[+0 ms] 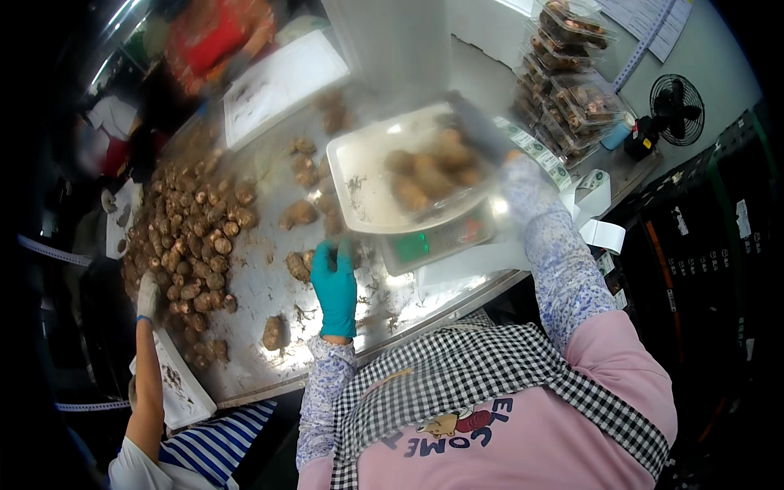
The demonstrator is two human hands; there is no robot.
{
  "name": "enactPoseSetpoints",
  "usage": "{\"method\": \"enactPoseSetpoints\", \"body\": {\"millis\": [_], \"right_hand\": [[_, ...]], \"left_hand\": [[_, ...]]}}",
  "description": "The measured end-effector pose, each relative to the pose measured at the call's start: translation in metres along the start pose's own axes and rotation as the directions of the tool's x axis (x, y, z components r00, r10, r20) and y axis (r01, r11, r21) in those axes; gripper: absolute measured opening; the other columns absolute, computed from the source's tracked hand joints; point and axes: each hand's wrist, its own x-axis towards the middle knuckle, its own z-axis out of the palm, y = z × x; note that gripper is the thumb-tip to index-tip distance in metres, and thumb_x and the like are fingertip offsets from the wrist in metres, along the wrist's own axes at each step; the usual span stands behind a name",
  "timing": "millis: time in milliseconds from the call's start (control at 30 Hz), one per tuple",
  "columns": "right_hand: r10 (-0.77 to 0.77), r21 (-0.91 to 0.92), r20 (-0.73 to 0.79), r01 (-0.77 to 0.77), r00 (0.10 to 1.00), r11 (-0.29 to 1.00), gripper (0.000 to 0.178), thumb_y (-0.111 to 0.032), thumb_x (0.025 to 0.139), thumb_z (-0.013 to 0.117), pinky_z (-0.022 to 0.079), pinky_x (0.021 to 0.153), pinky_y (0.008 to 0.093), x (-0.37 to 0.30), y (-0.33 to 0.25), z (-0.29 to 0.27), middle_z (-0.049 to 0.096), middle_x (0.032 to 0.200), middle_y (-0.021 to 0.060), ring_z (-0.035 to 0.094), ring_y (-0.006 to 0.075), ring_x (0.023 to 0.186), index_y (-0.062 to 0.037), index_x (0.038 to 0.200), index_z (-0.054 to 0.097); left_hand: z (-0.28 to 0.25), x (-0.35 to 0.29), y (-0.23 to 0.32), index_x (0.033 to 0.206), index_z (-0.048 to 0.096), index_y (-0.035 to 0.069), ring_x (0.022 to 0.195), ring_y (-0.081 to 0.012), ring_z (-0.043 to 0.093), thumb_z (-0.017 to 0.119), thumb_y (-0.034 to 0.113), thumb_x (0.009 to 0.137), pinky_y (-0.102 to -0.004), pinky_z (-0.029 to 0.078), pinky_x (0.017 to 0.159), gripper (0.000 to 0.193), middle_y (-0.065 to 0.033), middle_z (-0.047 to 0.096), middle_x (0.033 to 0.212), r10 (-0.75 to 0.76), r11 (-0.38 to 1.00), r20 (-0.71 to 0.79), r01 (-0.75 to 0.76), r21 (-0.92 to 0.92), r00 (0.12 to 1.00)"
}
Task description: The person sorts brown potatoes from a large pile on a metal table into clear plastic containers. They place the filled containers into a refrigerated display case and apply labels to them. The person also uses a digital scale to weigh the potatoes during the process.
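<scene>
My left hand, in a teal glove, reaches over the metal table with fingers stretched out and apart. Its fingertips are beside a few loose taro corms. Right of it, a white tray rests on a digital scale with a green-lit display. Over the tray, several taro corms look blurred, apparently in a clear plastic box whose edge barely shows. My right hand is at the far right side of that box, smeared by motion, its fingers mostly hidden.
A large heap of taro corms covers the table's left side. A co-worker's gloved hand touches it. A white foam lid lies at the back. Filled clear boxes are stacked at right, near a label strip and small black fan.
</scene>
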Motion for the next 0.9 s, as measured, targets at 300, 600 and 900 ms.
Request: {"method": "enactPoseSetpoints", "body": {"millis": [300,600,900], "right_hand": [[-0.404,-0.176,0.022,0.402,0.914,0.899,0.039,-0.028,0.101,0.045,0.045,0.095,0.0285,-0.107,-0.006,-0.019,0.063,0.117,0.0103,0.058,0.0165,0.107,-0.0043,0.130,0.055],[-0.342,-0.282,-0.002,0.328,0.940,0.902,0.031,-0.018,0.095,0.055,0.050,0.084,0.0276,-0.132,0.013,-0.033,0.063,0.108,0.0072,0.061,0.0145,0.097,-0.0042,0.123,0.058],[-0.018,-0.018,0.198,0.022,0.980,1.000,0.046,-0.029,0.090,0.060,0.054,0.082,0.0341,-0.129,0.017,-0.043,0.064,0.107,0.0159,0.062,0.0228,0.102,0.0054,0.120,0.055]], "left_hand": [[0.055,0.023,0.018,0.137,0.043,0.005,0.127,-0.0236,0.044,0.047,0.022,0.101,-0.0366,0.036,0.106,0.040,-0.0131,0.045,0.138,0.360,0.933,-0.027,-0.359,0.009,0.933],[0.076,0.017,0.040,0.141,0.038,0.006,0.108,-0.0229,0.053,0.050,0.012,0.094,-0.0349,0.048,0.090,0.049,-0.0135,0.050,0.122,-0.081,0.978,0.182,0.114,-0.175,0.980],[0.049,0.040,0.020,0.130,0.045,-0.001,0.092,-0.0234,0.062,0.052,-0.001,0.085,-0.0374,0.054,0.085,0.045,-0.0105,0.057,0.100,-0.271,0.792,0.469,0.472,-0.386,0.840]]}}
